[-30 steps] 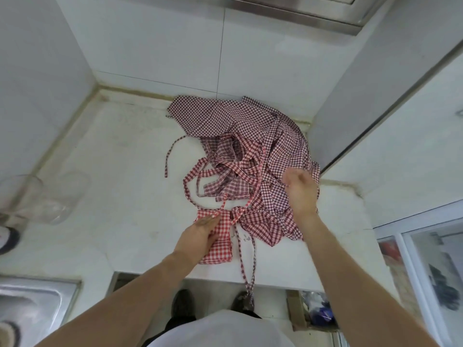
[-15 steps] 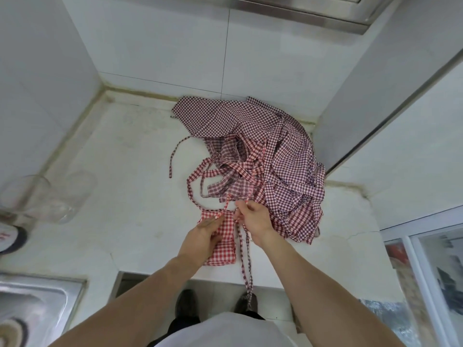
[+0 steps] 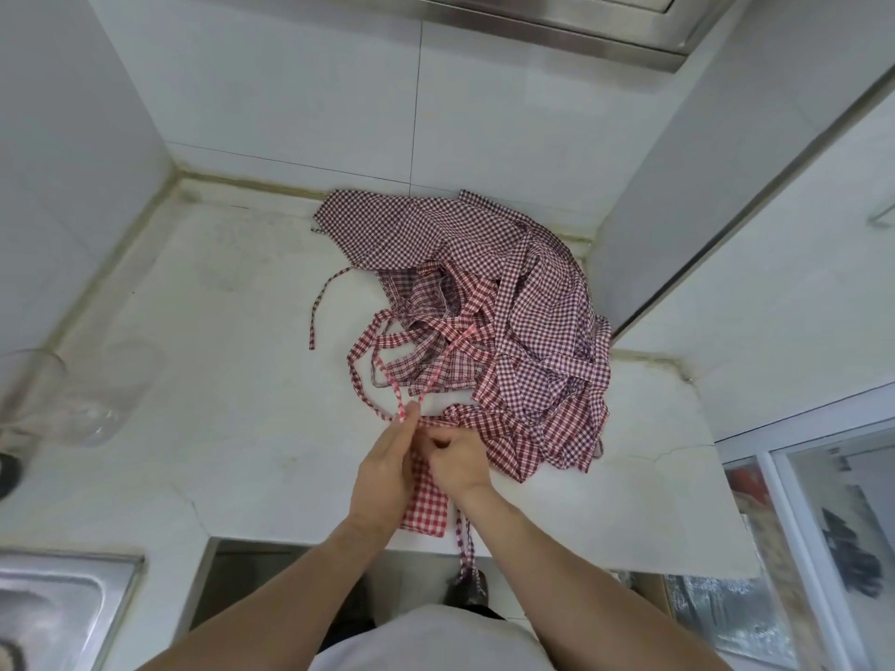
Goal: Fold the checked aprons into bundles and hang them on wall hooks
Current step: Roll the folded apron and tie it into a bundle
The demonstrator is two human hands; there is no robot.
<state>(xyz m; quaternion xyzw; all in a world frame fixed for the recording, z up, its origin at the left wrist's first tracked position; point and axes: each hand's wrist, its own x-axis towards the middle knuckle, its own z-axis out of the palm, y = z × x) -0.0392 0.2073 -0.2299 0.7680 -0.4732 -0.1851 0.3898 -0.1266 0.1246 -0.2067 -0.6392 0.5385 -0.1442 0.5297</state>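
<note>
Aprons lie heaped on the bench against the back wall. Left hand pinches a thin red strap; right hand, fingers curled, grips the folded red bundle at the near edge.

aprons: red-white check (some darker maroon) | counter: white | sink: steel-grey
</note>
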